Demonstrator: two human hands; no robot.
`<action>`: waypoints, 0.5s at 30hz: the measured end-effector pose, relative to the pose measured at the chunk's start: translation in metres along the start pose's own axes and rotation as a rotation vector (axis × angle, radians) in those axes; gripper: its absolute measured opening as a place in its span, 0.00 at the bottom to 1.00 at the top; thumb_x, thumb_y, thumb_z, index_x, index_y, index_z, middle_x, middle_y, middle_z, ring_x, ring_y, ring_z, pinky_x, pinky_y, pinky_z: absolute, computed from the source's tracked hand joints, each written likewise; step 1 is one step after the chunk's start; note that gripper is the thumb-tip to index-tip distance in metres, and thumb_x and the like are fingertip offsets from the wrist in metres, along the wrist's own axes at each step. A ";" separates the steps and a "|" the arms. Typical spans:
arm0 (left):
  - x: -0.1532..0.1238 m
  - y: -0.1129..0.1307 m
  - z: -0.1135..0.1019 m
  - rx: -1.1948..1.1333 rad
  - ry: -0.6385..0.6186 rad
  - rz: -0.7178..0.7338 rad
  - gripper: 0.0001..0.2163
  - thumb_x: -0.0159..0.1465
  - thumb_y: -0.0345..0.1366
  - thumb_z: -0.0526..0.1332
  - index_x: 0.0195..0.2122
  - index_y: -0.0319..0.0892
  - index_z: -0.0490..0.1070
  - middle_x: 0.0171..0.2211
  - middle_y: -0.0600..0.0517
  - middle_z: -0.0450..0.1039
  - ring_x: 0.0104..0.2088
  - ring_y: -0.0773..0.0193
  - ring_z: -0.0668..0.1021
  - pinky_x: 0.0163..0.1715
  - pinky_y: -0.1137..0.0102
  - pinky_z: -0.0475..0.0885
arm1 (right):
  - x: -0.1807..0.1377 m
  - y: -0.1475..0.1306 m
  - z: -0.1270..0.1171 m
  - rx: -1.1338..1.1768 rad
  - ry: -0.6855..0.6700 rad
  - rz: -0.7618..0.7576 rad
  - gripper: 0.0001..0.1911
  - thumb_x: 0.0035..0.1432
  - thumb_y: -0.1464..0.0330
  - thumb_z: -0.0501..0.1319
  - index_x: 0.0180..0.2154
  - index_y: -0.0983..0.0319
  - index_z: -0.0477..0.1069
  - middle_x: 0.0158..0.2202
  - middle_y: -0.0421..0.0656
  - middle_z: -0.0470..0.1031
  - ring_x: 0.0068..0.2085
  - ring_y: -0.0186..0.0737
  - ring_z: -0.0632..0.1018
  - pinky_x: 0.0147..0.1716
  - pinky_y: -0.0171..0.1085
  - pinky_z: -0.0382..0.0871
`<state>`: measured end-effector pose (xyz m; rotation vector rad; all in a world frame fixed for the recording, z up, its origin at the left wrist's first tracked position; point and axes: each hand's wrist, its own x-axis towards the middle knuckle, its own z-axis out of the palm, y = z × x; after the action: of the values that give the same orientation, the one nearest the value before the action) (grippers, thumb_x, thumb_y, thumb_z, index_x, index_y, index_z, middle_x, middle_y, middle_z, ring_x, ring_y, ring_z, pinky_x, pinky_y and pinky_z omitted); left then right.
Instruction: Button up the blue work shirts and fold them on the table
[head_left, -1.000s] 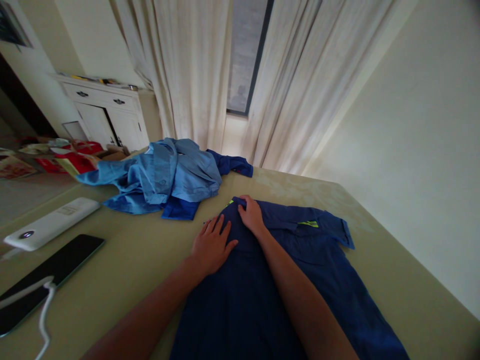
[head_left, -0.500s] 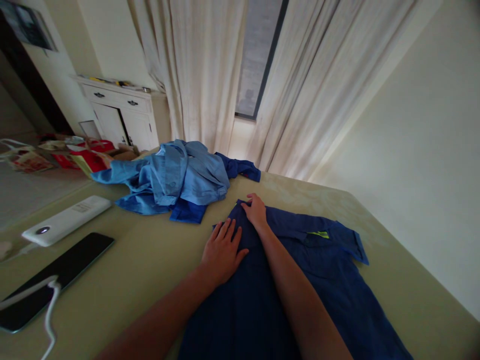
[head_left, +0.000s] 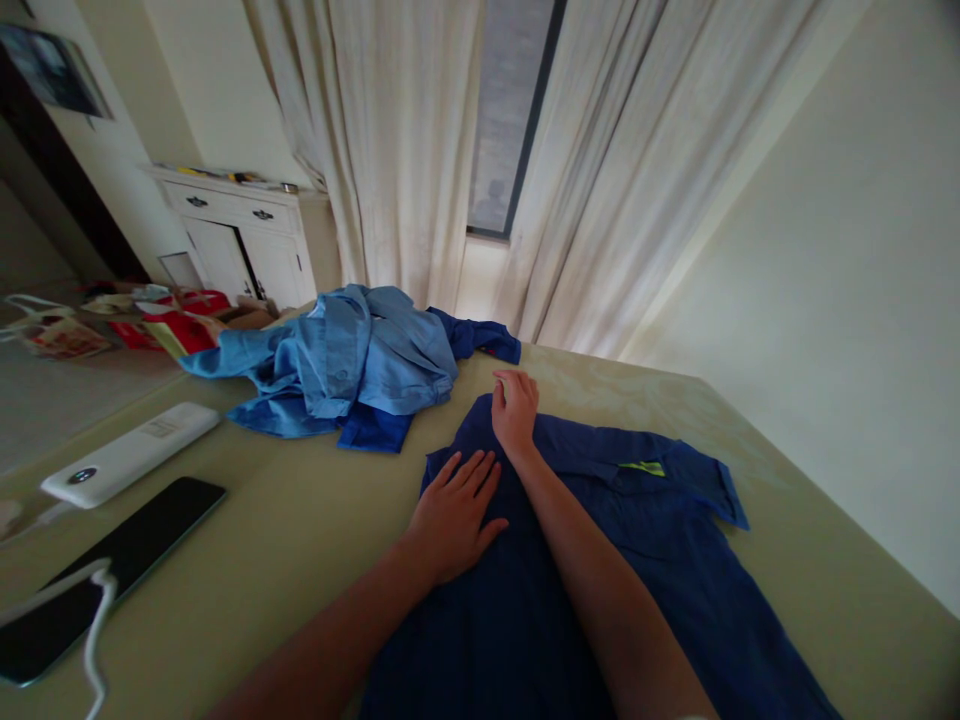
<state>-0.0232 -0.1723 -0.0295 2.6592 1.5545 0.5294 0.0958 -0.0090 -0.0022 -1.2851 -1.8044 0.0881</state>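
A dark blue short-sleeved garment [head_left: 645, 560] lies spread on the table in front of me, with a bright yellow-green strip [head_left: 643, 467] near its sleeve. My left hand [head_left: 457, 515] rests flat on the garment's left part, fingers stretched out and the thumb apart. At the garment's far edge is my right hand [head_left: 515, 410], its fingers slightly bent and no cloth visible between them. That hand hides part of the edge, and both forearms cover some of the garment's middle.
Beyond my hands, a heap of light blue clothing [head_left: 352, 350] lies on the table [head_left: 300, 540], over darker blue cloth [head_left: 375, 428]. At left are a white device [head_left: 131, 455], a black phone [head_left: 142, 535] and a white cable [head_left: 94, 640]. Curtains [head_left: 405, 150] hang behind.
My right hand has let go of the garment's far edge and risen slightly. The edge there now lies smoother. My left hand has shifted a little right and down across the cloth.
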 end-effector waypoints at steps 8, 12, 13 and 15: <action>0.002 -0.011 -0.014 -0.042 -0.083 0.062 0.27 0.73 0.55 0.48 0.67 0.47 0.64 0.68 0.46 0.63 0.67 0.50 0.66 0.67 0.48 0.58 | 0.004 -0.007 -0.032 -0.175 -0.164 -0.097 0.23 0.63 0.77 0.50 0.54 0.62 0.75 0.57 0.52 0.74 0.56 0.53 0.71 0.57 0.49 0.61; 0.002 -0.013 -0.022 -0.067 -0.051 0.077 0.23 0.73 0.52 0.49 0.62 0.48 0.71 0.64 0.47 0.69 0.63 0.51 0.72 0.65 0.50 0.62 | 0.035 0.023 -0.109 -0.129 0.270 -0.037 0.18 0.68 0.69 0.49 0.53 0.63 0.72 0.49 0.52 0.76 0.49 0.48 0.74 0.53 0.45 0.66; 0.002 -0.012 -0.022 -0.067 -0.038 0.076 0.22 0.74 0.52 0.50 0.60 0.48 0.72 0.63 0.47 0.71 0.62 0.51 0.73 0.64 0.50 0.63 | 0.035 0.036 -0.129 -0.136 0.255 -0.025 0.17 0.68 0.68 0.49 0.52 0.63 0.72 0.47 0.51 0.76 0.46 0.46 0.75 0.51 0.44 0.67; 0.002 -0.011 -0.021 -0.057 -0.009 0.071 0.21 0.74 0.51 0.50 0.58 0.48 0.74 0.62 0.46 0.72 0.61 0.51 0.74 0.64 0.50 0.63 | 0.022 0.069 -0.166 -0.260 0.135 0.028 0.17 0.65 0.66 0.53 0.51 0.63 0.72 0.45 0.51 0.77 0.44 0.47 0.76 0.51 0.44 0.68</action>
<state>-0.0378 -0.1677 -0.0116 2.6793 1.4246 0.5555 0.2587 -0.0280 0.0751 -1.4610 -1.7223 -0.2198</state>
